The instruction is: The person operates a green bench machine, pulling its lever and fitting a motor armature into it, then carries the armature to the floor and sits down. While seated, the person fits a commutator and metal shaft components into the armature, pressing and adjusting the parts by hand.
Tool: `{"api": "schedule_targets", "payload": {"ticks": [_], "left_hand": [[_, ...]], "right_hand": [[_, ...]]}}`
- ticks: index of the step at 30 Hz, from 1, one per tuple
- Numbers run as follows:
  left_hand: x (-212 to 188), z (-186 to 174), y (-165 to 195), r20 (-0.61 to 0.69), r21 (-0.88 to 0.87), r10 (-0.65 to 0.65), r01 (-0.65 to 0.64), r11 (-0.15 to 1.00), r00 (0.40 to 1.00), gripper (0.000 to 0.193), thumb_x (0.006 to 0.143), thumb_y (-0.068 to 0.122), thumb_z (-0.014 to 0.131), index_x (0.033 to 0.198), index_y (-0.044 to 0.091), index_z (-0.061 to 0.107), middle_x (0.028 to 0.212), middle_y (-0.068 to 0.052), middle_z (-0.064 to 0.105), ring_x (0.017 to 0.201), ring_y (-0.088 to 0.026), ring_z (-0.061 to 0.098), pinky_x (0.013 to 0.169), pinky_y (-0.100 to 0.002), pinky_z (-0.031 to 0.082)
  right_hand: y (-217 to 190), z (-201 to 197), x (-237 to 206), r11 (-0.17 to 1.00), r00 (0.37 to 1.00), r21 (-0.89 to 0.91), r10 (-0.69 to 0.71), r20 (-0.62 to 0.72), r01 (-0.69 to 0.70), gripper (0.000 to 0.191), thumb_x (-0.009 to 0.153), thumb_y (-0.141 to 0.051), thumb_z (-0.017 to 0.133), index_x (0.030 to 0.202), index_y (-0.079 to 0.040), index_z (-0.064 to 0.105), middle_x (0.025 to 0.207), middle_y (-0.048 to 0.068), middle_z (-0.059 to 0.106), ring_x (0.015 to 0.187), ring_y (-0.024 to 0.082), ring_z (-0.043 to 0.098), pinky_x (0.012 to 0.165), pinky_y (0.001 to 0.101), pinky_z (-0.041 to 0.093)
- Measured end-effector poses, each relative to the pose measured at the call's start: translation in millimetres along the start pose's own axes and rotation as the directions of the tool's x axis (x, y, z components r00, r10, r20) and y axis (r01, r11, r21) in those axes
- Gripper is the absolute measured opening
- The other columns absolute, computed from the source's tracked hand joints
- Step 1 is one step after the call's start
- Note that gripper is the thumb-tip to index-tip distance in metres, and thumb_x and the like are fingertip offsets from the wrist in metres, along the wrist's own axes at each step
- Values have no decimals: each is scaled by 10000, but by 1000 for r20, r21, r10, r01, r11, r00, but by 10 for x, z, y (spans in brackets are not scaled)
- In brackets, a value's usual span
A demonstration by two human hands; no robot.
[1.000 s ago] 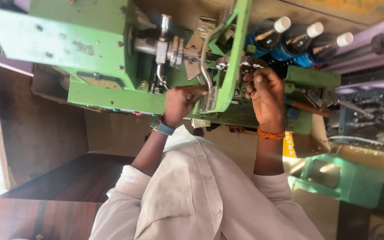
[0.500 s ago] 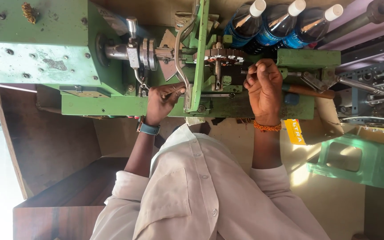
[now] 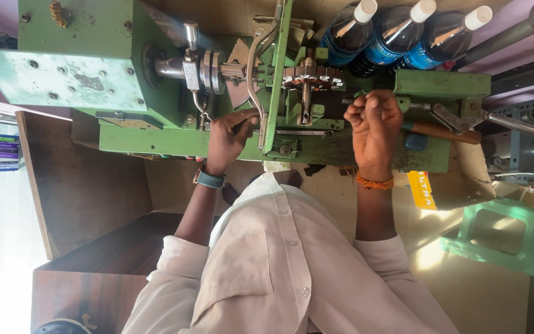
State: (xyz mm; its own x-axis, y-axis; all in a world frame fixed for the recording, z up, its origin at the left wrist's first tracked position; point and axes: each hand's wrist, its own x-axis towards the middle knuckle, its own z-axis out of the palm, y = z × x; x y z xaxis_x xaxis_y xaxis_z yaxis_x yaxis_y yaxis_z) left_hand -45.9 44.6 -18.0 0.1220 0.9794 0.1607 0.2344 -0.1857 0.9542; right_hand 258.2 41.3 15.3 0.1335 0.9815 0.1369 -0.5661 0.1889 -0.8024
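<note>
— What's closest to the camera?

— A pale buttoned shirt [image 3: 279, 272], sleeves rolled up, with both forearms reaching away toward a green machine [image 3: 156, 68]

— How is the left hand set?

— The left hand [image 3: 228, 137], a blue watch [image 3: 210, 179] on its wrist, is curled with its fingers closed around the lower end of a bent metal lever [image 3: 251, 74] beside the machine's upright green plate [image 3: 276, 86]

— And the right?

— The right hand [image 3: 375, 127], an orange thread band [image 3: 375, 183] at the wrist, is balled into a fist, knuckles up, just beside a toothed, copper-wound core [image 3: 311, 77] that sits on a spindle in the middle of the machine. The fingers are drawn tight together; I cannot tell whether they pinch anything

— What lies near that fist?

— A wooden-handled tool [image 3: 440, 131] rests on the green bed just past it

— The surface?

— The machine's bed is worn green metal, dotted with bolts, and a steel shaft [image 3: 183, 67] runs from its left housing toward the core

— Farther back?

— Three dark bottles [image 3: 397, 34] with white caps lie behind the machine. A green plastic stool [image 3: 502, 235] stands on the pale floor at the right, a brown wooden cabinet [image 3: 88, 185] at the left
</note>
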Motion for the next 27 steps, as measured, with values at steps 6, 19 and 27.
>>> {"api": "schedule_targets", "payload": {"ticks": [6,19,27], "left_hand": [[64,-31,260,-89,254,-1,23,967,996,192,965,153,716,1147,109,757,832,-66,767,644,-139,732,583,-292,540],[373,-292,861,7,466,373,-334,819,928,193,967,80,792,1149,127,749,1074,-30,739,978,-246,627,871,-371,491],[825,-168,668,297,298,541,-614,731,787,476,869,205,858,1278,66,660,1270,-141,668,1089,-329,634,957,-456,536]], "right_hand": [[108,230,-283,914,981,-361,-148,128,185,85,1053,-69,662,1075,0,617,1066,140,722,985,226,755,890,395,634],[532,464,-700,920,995,-391,7,104,34,111,1031,-40,658,1103,28,607,1169,169,705,1124,269,729,985,418,585],[713,407,-738,948,992,-304,115,50,-94,121,1008,-59,669,1085,28,632,1164,174,719,1104,270,741,982,415,595]]}}
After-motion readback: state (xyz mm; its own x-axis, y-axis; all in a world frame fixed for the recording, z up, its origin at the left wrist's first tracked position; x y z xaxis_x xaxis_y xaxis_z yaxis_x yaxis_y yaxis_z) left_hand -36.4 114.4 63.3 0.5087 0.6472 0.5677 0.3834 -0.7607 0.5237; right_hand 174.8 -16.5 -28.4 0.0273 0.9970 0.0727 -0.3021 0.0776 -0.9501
